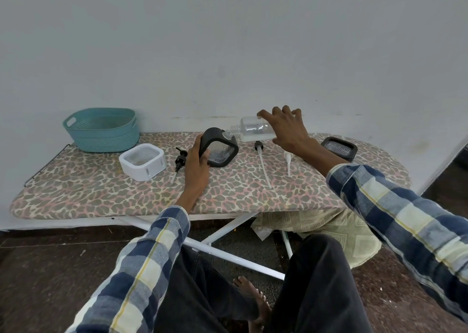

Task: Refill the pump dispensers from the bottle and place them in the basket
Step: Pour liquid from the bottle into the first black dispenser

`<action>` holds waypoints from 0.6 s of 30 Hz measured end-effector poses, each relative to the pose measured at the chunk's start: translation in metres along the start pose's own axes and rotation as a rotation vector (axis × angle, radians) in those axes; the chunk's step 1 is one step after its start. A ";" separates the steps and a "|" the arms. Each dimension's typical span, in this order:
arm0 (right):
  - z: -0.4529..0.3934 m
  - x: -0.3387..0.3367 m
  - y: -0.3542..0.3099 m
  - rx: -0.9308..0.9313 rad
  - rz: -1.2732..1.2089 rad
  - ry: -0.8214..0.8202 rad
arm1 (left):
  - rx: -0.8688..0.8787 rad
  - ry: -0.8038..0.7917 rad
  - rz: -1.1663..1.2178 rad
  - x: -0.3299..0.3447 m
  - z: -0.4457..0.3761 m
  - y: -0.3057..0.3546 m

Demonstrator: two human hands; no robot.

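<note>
Two hands share this pour, and the risk starts at the fingers. The right hand (286, 127) grasps the clear bottle (254, 129) from above, fingertips spread over its far end, holding it nearly level with the neck pointing left; only a shallow pool of pale liquid lies along its lower side. The left hand (196, 161) is wrapped around the near edge of the black dispenser (220, 146), tilting it up off the board so its small round opening meets the bottle mouth. The two mouths look touching or just apart; I cannot tell which. If either hand wavers, the stream could miss that narrow opening and run down the black shell onto the patterned board (126, 188), whose cloth cover would probably soak it up. Tipping the bottle further to chase the last liquid could bring a sudden gush. The tilted dispenser, gripped on one side only, could also slip or roll in the palm. Outward from the hands, three pumps lie loose: a black one (180, 159) just left of the left hand, and two (260, 160) (287, 158) under the right forearm, where a lowered sleeve could sweep them off. The white dispenser (142, 161) and another black one (339, 148) sit open, easy to knock. The teal basket (101, 130) stands empty at the far left, well apart.
</note>
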State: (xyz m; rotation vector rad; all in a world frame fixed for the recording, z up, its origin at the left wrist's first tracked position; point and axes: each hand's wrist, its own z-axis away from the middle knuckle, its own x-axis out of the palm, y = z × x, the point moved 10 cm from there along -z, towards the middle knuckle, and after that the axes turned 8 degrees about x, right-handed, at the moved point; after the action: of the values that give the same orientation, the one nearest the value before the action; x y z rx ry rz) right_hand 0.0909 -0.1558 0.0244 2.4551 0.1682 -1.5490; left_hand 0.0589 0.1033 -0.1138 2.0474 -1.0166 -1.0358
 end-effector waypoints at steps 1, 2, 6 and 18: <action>0.000 0.000 0.000 0.000 0.001 0.002 | 0.002 0.000 -0.002 0.000 0.000 0.000; 0.000 0.000 0.000 0.001 0.001 0.003 | 0.004 0.000 -0.004 0.000 0.000 -0.001; 0.000 0.001 0.000 0.004 -0.001 0.000 | 0.009 0.000 -0.004 0.000 0.001 -0.001; -0.001 -0.001 0.000 -0.003 0.008 0.010 | 0.005 0.006 0.002 0.000 0.000 -0.001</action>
State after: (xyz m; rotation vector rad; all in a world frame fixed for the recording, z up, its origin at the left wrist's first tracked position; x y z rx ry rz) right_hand 0.0914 -0.1554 0.0260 2.4588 0.1616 -1.5327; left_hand 0.0592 0.1038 -0.1152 2.0516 -1.0188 -1.0261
